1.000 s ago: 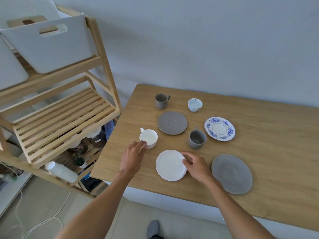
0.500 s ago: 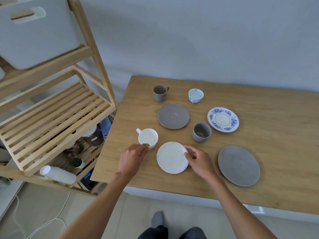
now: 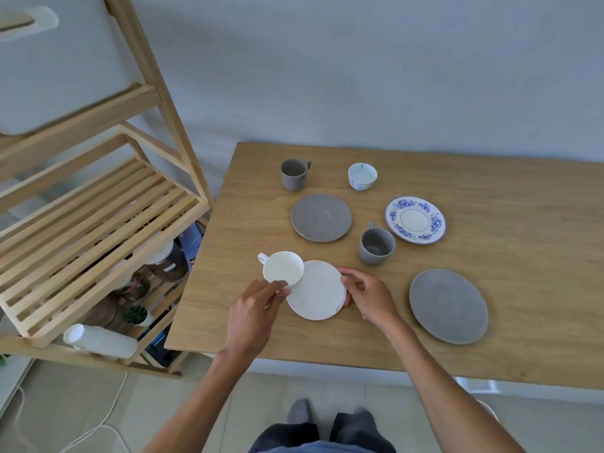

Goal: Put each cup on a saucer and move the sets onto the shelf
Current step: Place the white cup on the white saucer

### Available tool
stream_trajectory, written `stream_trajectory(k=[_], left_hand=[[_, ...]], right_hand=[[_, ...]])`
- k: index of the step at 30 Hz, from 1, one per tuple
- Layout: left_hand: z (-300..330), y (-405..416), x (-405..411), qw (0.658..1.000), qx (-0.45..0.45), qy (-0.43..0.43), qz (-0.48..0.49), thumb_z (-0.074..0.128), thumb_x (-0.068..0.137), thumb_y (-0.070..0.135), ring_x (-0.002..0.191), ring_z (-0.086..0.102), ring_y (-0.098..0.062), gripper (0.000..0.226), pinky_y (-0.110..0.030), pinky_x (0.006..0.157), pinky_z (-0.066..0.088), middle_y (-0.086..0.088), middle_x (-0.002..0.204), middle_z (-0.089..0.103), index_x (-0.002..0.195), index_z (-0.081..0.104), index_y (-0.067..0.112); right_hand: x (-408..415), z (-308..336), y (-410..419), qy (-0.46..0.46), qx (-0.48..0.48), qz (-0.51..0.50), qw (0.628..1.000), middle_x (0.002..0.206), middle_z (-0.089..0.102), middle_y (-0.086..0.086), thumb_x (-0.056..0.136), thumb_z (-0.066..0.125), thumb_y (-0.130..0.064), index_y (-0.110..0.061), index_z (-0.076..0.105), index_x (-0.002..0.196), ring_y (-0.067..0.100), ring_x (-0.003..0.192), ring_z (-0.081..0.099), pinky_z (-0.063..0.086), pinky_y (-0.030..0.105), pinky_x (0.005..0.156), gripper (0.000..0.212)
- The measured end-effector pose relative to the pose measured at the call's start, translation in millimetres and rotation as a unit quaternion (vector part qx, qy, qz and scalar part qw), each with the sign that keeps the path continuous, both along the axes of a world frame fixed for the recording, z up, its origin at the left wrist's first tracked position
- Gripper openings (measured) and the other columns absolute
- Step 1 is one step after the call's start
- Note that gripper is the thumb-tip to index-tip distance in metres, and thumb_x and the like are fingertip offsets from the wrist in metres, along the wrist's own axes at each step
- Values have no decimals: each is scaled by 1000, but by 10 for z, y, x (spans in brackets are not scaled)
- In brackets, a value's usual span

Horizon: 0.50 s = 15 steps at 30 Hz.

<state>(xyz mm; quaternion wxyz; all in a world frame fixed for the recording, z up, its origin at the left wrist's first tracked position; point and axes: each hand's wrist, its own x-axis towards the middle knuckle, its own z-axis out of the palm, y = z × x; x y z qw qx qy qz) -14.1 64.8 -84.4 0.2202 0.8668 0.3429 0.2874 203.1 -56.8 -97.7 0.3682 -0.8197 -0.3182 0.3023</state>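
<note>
My left hand (image 3: 258, 305) grips the near rim of a white cup (image 3: 282, 269), which hangs tilted over the left edge of a white saucer (image 3: 318, 291). My right hand (image 3: 367, 297) holds that saucer's right edge, lifting it slightly off the wooden table (image 3: 506, 282). Farther back stand a grey mug (image 3: 294, 174), a small blue-patterned white cup (image 3: 362, 176), a grey saucer (image 3: 321, 217) and a blue floral saucer (image 3: 415, 220). Another grey mug (image 3: 376, 247) and a larger grey saucer (image 3: 448, 305) sit to the right. The slatted wooden shelf (image 3: 94, 230) is at the left.
A white bin (image 3: 58, 70) fills the shelf's upper tier. Jars, a small plant (image 3: 135, 314) and a white bottle (image 3: 101, 340) lie on the lower tier. A white cable runs across the floor at the bottom left. My legs and feet show below the table's near edge.
My left hand has closed on the white cup and carried it right, over the saucer's edge. My right hand has tightened on the saucer rim. The camera has tipped downward.
</note>
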Motion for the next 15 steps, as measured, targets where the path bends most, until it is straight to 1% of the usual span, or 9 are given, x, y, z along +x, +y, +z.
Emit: stream_trajectory(k=[2,5,9,12,15], left_hand=[[-6,-81,43,1000,-1,12,-3,73,86,27,61,47,-7,9,-24,46,39,9,72,57,95,73,23],[-15,-166,114,999,0,26,-19,76,83,27,63,48,-6,9,-23,46,38,11,70,59,92,74,25],[-25,-242,235,998,-9,43,-39,74,85,30,66,49,-5,7,-21,47,37,12,70,60,92,72,28],[-35,-285,294,997,-31,52,-44,71,87,32,63,45,-1,7,-20,49,37,12,73,62,93,72,29],[-48,-285,314,996,-45,59,-46,69,88,34,61,43,0,7,-20,50,36,13,75,63,94,72,30]], right_hand=[[22,14,-5,28,-1,8,1000,65,70,1,101,57,-34,-38,65,129,0,43,59,40,16,36,29],[41,-8,-4,47,-5,10,999,67,72,1,100,59,-34,-40,64,131,2,47,61,41,22,35,32],[33,-1,0,55,0,0,999,68,72,1,100,60,-35,-40,64,130,1,51,65,41,22,34,31],[42,-15,-14,59,0,3,998,69,73,2,100,59,-35,-40,64,129,2,52,65,41,23,34,30],[45,-23,-20,66,4,6,998,71,75,7,100,58,-34,-39,65,130,5,53,65,40,22,33,30]])
